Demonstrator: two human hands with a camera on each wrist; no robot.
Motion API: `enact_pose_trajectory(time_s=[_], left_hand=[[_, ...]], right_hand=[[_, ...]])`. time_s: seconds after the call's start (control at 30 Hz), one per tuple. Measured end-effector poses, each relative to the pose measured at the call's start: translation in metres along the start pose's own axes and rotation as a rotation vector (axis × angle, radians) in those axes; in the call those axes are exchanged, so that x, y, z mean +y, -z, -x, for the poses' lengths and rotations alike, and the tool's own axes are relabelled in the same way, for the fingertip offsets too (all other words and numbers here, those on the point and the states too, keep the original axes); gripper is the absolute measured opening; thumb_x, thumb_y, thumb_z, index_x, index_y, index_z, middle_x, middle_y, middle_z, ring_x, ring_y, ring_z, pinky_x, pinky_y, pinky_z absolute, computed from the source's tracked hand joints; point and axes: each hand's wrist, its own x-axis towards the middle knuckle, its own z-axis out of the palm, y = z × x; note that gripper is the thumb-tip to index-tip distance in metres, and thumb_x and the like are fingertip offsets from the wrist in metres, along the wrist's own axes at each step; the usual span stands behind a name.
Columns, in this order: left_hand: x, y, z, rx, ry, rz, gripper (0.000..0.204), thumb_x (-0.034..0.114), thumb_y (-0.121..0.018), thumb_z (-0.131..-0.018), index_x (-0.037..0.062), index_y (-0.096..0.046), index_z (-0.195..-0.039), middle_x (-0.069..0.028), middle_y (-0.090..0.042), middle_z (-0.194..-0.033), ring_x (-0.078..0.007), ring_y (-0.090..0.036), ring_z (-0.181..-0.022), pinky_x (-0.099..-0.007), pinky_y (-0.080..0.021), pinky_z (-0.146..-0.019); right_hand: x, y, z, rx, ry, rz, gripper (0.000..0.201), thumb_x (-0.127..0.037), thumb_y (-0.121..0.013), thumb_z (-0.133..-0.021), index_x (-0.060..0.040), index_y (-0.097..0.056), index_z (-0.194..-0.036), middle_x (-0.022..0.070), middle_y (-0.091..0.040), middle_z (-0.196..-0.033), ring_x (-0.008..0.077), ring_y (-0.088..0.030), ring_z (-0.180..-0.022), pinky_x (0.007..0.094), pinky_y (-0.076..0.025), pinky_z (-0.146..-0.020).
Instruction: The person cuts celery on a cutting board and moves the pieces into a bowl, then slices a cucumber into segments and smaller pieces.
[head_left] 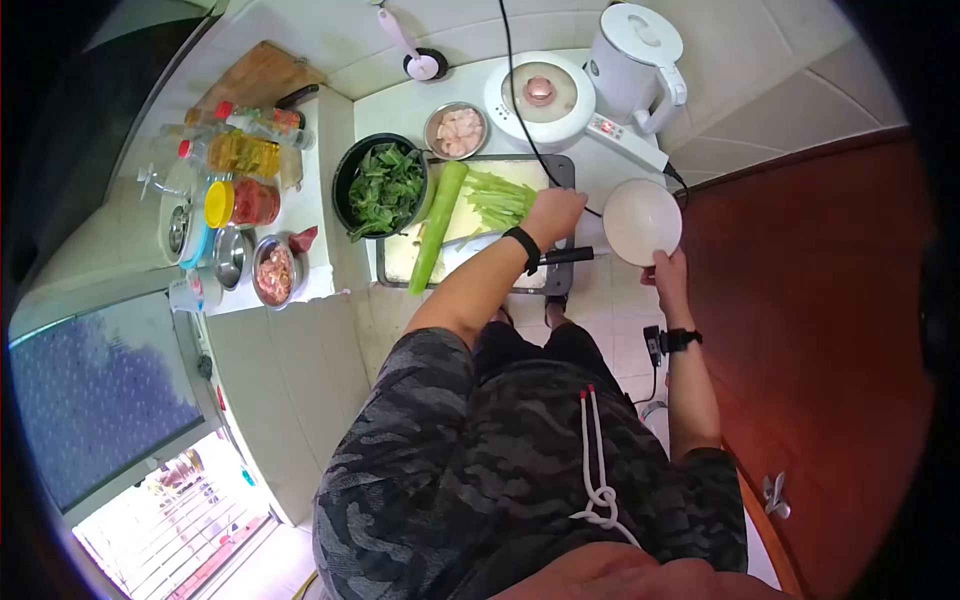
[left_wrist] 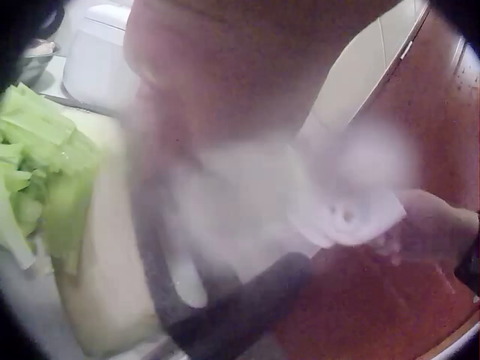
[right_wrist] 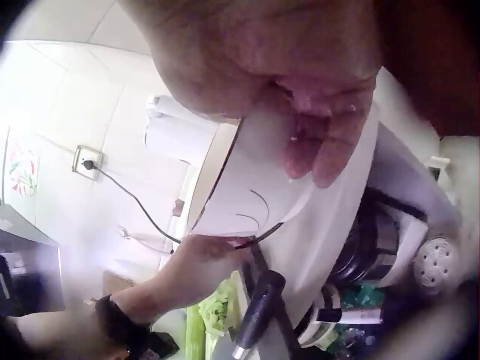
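My left hand point(head_left: 555, 215) is curled over the near ends of a bunch of cut pale green stalks point(head_left: 500, 200) on the cutting board point(head_left: 400, 262); the wrist view shows the stalks point(left_wrist: 37, 187) blurred beside it. My right hand point(head_left: 668, 275) grips the rim of a white bowl point(head_left: 642, 220) and holds it just right of the board. In the right wrist view its fingers point(right_wrist: 330, 142) hook over the bowl point(right_wrist: 300, 195), with the left hand point(right_wrist: 195, 270) beyond. A black-handled knife point(head_left: 570, 256) lies on the board under my left forearm.
A long green stalk point(head_left: 437, 225) lies across the board. A black bowl of leafy greens point(head_left: 385, 190), a metal bowl of raw meat point(head_left: 457, 130), a cooker point(head_left: 540, 95) and a white kettle point(head_left: 635, 55) stand behind. Bottles and jars point(head_left: 240, 150) crowd the left. A wooden door point(head_left: 800, 300) stands at right.
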Motion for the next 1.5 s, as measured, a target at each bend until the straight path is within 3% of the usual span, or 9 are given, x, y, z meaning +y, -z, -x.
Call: enact_pose_trajectory(time_s=[0.5,0.57,0.63,0.7,1.13,1.27,1.33,1.47,1.5], left_hand=[[0.004,-0.003,0.058,0.215,-0.163,0.160,0.023,0.015,-0.059,-0.082,0.0099,-0.059,-0.105,-0.0081,-0.063,-0.088,-0.0289,-0.064,-0.083,-0.0420,-0.053,-0.067],[-0.004,0.006,0.085,0.266,-0.154,0.206,0.023,0.015,-0.059,-0.083,0.0109,-0.060,-0.106,-0.0074,-0.063,-0.086,-0.0290,-0.064,-0.082,-0.0420,-0.052,-0.067],[-0.016,0.011,0.125,0.403,-0.042,0.388,0.021,0.015,-0.060,-0.084,0.0115,-0.063,-0.104,-0.0078,-0.063,-0.086,-0.0283,-0.064,-0.083,-0.0411,-0.052,-0.067],[-0.031,0.006,0.166,0.486,-0.019,0.397,0.020,0.012,-0.061,-0.084,0.0121,-0.067,-0.103,-0.0081,-0.066,-0.089,-0.0270,-0.065,-0.080,-0.0379,-0.053,-0.066],[-0.087,0.021,0.263,1.036,0.476,0.548,0.012,0.004,-0.060,-0.087,0.0044,-0.068,-0.096,-0.0093,-0.067,-0.083,-0.0223,-0.062,-0.063,-0.0289,-0.048,-0.053],[-0.088,0.022,0.261,1.052,0.577,0.712,0.011,0.004,-0.061,-0.086,0.0042,-0.069,-0.095,-0.0093,-0.067,-0.083,-0.0227,-0.063,-0.066,-0.0306,-0.049,-0.056],[-0.088,0.037,0.246,1.088,0.326,0.472,0.012,0.007,-0.061,-0.088,0.0043,-0.069,-0.097,-0.0090,-0.068,-0.084,-0.0207,-0.064,-0.071,-0.0288,-0.050,-0.061],[-0.087,0.056,0.190,0.404,0.147,0.445,0.015,0.021,-0.064,-0.087,0.0110,-0.071,-0.094,-0.0082,-0.068,-0.089,-0.0267,-0.066,-0.079,-0.0366,-0.052,-0.067],[-0.088,0.051,0.176,0.404,0.144,0.449,0.015,0.021,-0.064,-0.087,0.0110,-0.071,-0.094,-0.0082,-0.068,-0.089,-0.0267,-0.066,-0.079,-0.0366,-0.052,-0.067]], right_hand=[[-0.003,-0.055,-0.042,0.128,0.001,0.028,0.026,-0.024,-0.056,-0.092,-0.0012,-0.055,-0.105,0.0074,-0.060,-0.071,0.0152,-0.059,-0.057,0.0300,-0.050,-0.047],[0.003,-0.057,-0.018,0.454,0.496,0.439,0.032,-0.031,-0.061,-0.092,-0.0026,-0.056,-0.105,0.0080,-0.060,-0.072,0.0202,-0.062,-0.064,0.0341,-0.051,-0.058],[-0.004,-0.079,0.014,0.347,0.470,0.509,0.025,-0.022,-0.061,-0.088,-0.0045,-0.057,-0.106,0.0089,-0.062,-0.085,0.0260,-0.063,-0.082,0.0377,-0.050,-0.074],[-0.003,-0.094,0.028,-0.166,1.174,1.102,0.026,-0.011,-0.060,-0.081,-0.0060,-0.059,-0.107,0.0099,-0.060,-0.098,0.0287,-0.059,-0.097,0.0378,-0.048,-0.083],[-0.003,-0.112,0.041,-0.341,0.954,1.139,0.027,-0.001,-0.061,-0.068,-0.0078,-0.057,-0.094,0.0105,-0.054,-0.089,0.0327,-0.055,-0.089,0.0440,-0.047,-0.071],[-0.007,-0.108,0.057,-0.224,0.939,1.090,0.025,-0.003,-0.062,-0.069,-0.0095,-0.058,-0.092,0.0086,-0.055,-0.087,0.0315,-0.056,-0.088,0.0421,-0.049,-0.070],[-0.013,-0.108,0.063,-0.125,1.010,1.150,0.026,-0.002,-0.063,-0.068,-0.0098,-0.058,-0.092,0.0083,-0.054,-0.087,0.0306,-0.056,-0.087,0.0424,-0.048,-0.068],[-0.017,-0.111,0.070,-0.095,1.036,1.225,0.026,-0.002,-0.064,-0.068,-0.0097,-0.057,-0.092,0.0085,-0.053,-0.086,0.0299,-0.055,-0.085,0.0428,-0.048,-0.068],[-0.018,-0.112,0.073,-0.097,1.046,1.230,0.026,-0.002,-0.064,-0.068,-0.0096,-0.057,-0.091,0.0087,-0.052,-0.086,0.0296,-0.055,-0.084,0.0427,-0.048,-0.067]])
